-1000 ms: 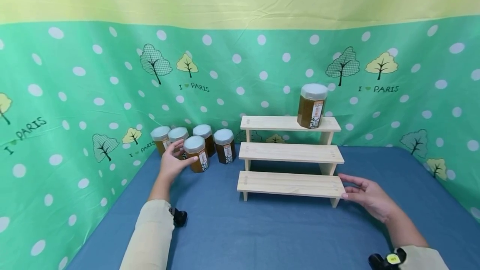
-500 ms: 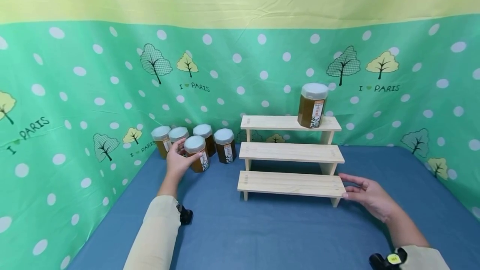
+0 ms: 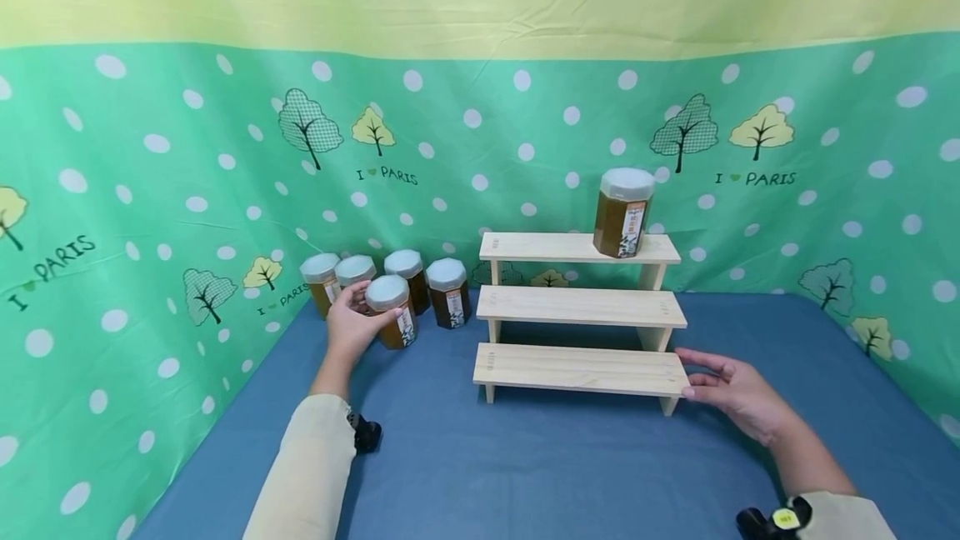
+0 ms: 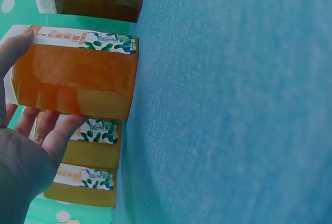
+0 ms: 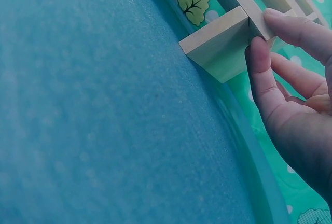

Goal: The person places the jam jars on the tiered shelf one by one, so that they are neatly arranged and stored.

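My left hand (image 3: 349, 329) holds the front honey jar (image 3: 392, 328), an amber eight-sided jar with a pale lid and a leafy label. Close up in the left wrist view, the thumb (image 4: 16, 46) lies by the lid at the top of the label, with the fingers on the opposite side. That jar stands upright on the blue cloth. Over on the right, my right hand (image 3: 738, 394) pinches the end of the lowest step of a three-step wooden display stand (image 3: 577, 367). Its thumb (image 5: 259, 53) and forefinger meet at the board's corner in the right wrist view.
Several more honey jars cluster behind the held one, including a darker jar (image 3: 450, 307) nearest the stand. Another dark jar (image 3: 621, 223) stands on the top step, right of centre. A green and yellow printed curtain (image 3: 525, 140) hangs behind the blue-covered table (image 3: 525, 473).
My left hand has moved slightly right and settled closer around the front jar. The right hand keeps its place at the stand, and the jars and stand stay where they were.
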A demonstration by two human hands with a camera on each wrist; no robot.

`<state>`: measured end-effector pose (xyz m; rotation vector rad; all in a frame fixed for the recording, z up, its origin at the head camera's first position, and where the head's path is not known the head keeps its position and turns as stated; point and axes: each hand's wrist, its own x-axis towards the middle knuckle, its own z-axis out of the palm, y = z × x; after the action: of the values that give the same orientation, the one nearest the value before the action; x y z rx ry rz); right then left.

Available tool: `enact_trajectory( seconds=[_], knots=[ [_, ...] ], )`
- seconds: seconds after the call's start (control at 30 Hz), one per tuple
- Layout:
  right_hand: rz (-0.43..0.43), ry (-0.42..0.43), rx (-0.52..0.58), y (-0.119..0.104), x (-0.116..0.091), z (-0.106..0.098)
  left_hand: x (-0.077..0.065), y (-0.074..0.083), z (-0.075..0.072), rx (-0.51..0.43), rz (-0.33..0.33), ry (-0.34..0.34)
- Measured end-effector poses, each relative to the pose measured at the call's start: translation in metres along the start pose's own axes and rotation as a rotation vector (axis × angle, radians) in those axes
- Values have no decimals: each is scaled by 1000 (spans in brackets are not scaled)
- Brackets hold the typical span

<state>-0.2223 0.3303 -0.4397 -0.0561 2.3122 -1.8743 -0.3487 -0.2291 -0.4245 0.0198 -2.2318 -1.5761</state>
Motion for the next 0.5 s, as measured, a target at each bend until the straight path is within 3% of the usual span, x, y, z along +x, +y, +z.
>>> enact_trajectory(
  seconds=[0.5],
  knots=[
    [7,6,1,3,2,0,-12,4,-4,-32,-6,-31]
  ],
)
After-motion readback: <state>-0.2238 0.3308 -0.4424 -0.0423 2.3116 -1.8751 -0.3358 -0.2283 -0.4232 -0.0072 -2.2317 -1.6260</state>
